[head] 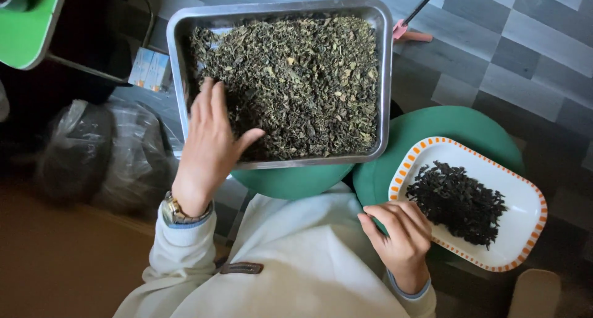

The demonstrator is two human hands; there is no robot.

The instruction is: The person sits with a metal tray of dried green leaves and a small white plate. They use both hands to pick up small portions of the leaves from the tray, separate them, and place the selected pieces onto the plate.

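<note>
Left hand (210, 142) lay open, fingers spread, on dried green leaves (296, 83) in a rectangular steel tray (386, 77).
Right hand (401, 234), below and right of that tray, gripped the rim of a white orange-edged plate (525, 213) holding darker leaves (460, 204).

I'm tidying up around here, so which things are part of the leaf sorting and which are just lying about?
In use: left hand, metal tray, dried green leaves, right hand, white plate, dark leaves, green stools.

Lying about: plastic bag, small box, pink-ended stick.
</note>
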